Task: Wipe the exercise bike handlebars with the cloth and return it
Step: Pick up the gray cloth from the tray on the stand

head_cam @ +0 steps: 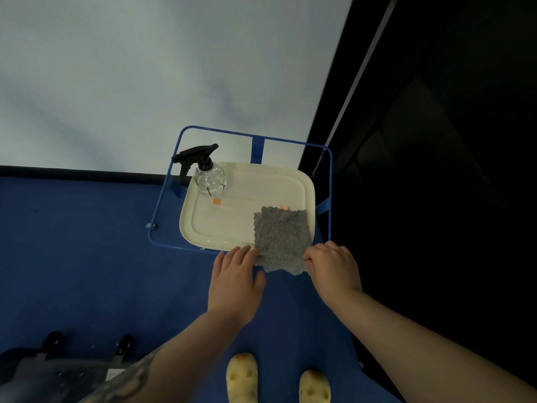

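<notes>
Head view: grey cloth (280, 238) lies flat on the near right part of a cream tray (302, 181), its near edge hanging past the tray rim. Left hand (235, 282) has fingers straight, tips touching the cloth's near left edge. Right hand (334, 264) has fingers curled, pinching the cloth's near right corner. Tray sits on a blue wire-frame stand (162, 210). Clear spray bottle (209, 175) with black trigger head stands upright at the tray's far left corner, well apart from the cloth; small black marks on the bottle, too small to read. Two orange tabs (216, 201) on the tray, one just beside the bottle, one at the cloth's far edge. Blue floor (87, 257), white wall behind, black panel on the right. Yellow shoes (241, 376) at bottom. Grey machine base (43, 370) with black feet at bottom left, blurred. No readable writing.
</notes>
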The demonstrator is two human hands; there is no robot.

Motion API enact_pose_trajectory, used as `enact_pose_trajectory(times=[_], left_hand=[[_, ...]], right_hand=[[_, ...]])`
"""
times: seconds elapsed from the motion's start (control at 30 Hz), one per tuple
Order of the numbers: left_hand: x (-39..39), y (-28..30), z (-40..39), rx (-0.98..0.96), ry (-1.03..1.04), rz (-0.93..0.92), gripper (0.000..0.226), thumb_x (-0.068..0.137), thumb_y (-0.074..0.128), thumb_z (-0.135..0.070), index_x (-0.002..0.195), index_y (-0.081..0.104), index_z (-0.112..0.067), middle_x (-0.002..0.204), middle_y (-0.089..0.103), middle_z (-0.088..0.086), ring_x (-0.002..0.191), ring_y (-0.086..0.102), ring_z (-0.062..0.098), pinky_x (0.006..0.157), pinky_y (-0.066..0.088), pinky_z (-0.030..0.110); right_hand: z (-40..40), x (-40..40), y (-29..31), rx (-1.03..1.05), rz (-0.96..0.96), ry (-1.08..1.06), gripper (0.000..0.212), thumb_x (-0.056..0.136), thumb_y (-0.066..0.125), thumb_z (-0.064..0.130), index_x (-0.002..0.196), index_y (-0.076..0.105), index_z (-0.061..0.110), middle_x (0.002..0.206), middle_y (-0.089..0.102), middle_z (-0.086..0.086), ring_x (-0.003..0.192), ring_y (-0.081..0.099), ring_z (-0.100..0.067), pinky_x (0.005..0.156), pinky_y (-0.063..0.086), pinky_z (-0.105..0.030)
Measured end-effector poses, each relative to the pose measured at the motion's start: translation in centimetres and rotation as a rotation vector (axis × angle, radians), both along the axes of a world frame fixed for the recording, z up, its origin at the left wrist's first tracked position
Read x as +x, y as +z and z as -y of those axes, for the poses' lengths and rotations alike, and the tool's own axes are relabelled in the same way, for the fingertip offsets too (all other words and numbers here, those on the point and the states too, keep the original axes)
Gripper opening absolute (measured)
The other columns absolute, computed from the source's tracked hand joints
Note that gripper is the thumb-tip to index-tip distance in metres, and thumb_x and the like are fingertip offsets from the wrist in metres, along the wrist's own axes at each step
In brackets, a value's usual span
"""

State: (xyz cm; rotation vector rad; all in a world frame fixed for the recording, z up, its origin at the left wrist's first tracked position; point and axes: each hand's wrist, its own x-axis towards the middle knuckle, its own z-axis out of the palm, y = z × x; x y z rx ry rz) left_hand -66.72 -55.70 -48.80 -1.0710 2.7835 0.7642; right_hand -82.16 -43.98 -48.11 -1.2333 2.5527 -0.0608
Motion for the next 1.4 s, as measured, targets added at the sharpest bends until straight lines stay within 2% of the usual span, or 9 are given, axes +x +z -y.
enact_pose_trajectory(times=[0.3,0.53,0.73,0.83,0.93,1.1,1.17,1.23,1.4], left_hand=[[-1.6,7.8,2.6,-0.019,0.02,-0.051,0.044,0.098,0.039,-0.028,0.142,0.039,-0.028,0.148,0.039,-0.011,0.14,0.026,0.01,0.118,0.005,0.03],[-3.3,19.8,4.6,0.245,-0.062,-0.238,0.035,0.099,0.044,-0.017,0.131,0.055,-0.025,0.134,0.058,-0.007,0.126,0.05,0.014,0.109,0.036,0.033],[-2.2,28.4,4.9,0.469,-0.22,-0.253,0.035,0.1,0.041,-0.015,0.118,0.053,-0.043,0.122,0.058,-0.017,0.118,0.05,0.005,0.094,0.036,0.011],[-1.6,32.2,4.8,0.553,-0.236,-0.298,0.031,0.101,0.044,-0.02,0.118,0.054,-0.043,0.127,0.061,-0.011,0.118,0.054,0.005,0.097,0.041,0.015],[-0.8,35.2,4.5,0.611,-0.3,-0.315,0.03,0.099,0.049,-0.023,0.118,0.054,-0.045,0.123,0.059,-0.025,0.113,0.052,-0.014,0.089,0.04,0.002],[0.2,37.1,4.0,0.645,-0.367,-0.299,0.033,0.097,0.054,-0.022,0.129,0.053,-0.014,0.13,0.06,-0.001,0.123,0.052,0.004,0.102,0.041,0.019],[0.7,37.5,4.1,0.695,-0.356,-0.291,0.025,0.097,0.055,-0.019,0.118,0.054,-0.006,0.115,0.065,0.005,0.11,0.06,0.013,0.098,0.045,0.026],[1.0,37.7,4.4,0.698,-0.343,-0.284,0.004,0.094,0.057,-0.02,0.095,0.057,-0.016,0.087,0.063,-0.008,0.084,0.058,0.005,0.079,0.046,0.02],[1.1,39.3,5.6,0.586,-0.323,-0.352,0.015,0.09,0.064,-0.016,0.085,0.051,-0.018,0.067,0.053,-0.014,0.063,0.047,0.003,0.06,0.041,0.016]], right_hand=[[0.5,-0.4,9.2,-0.068,0.094,0.16,0.016,0.092,0.05,0.016,0.106,0.055,0.021,0.105,0.06,0.003,0.083,0.057,-0.018,0.065,0.038,-0.027],[1.2,-1.3,22.7,-0.224,0.136,0.331,0.013,0.089,0.054,0.02,0.094,0.064,0.027,0.09,0.065,0.007,0.079,0.054,-0.015,0.069,0.047,-0.028],[2.3,-0.6,33.4,-0.409,0.109,0.439,0.016,0.091,0.055,0.02,0.097,0.069,0.025,0.096,0.068,0.01,0.087,0.061,-0.011,0.078,0.048,-0.029],[2.7,0.0,37.6,-0.442,0.097,0.525,0.017,0.091,0.054,0.018,0.098,0.069,0.023,0.098,0.068,0.01,0.09,0.061,-0.012,0.082,0.047,-0.031],[2.8,0.4,40.4,-0.45,0.13,0.57,0.017,0.092,0.053,0.018,0.098,0.068,0.025,0.097,0.065,0.014,0.09,0.059,-0.007,0.084,0.047,-0.029],[2.4,0.5,42.3,-0.432,0.178,0.62,0.016,0.089,0.059,0.014,0.095,0.068,0.026,0.094,0.066,0.014,0.087,0.058,-0.001,0.081,0.046,-0.02],[2.3,0.4,42.3,-0.403,0.194,0.613,0.017,0.087,0.062,0.014,0.095,0.069,0.027,0.093,0.066,0.014,0.087,0.059,0.0,0.076,0.045,-0.014],[2.2,0.0,42.4,-0.384,0.218,0.572,0.021,0.084,0.065,0.013,0.099,0.068,0.028,0.091,0.066,0.017,0.084,0.059,0.002,0.07,0.043,-0.008],[2.3,-1.0,43.5,-0.32,0.232,0.499,0.031,0.081,0.071,0.016,0.109,0.064,0.028,0.096,0.067,0.014,0.084,0.061,0.0,0.076,0.049,-0.015]])
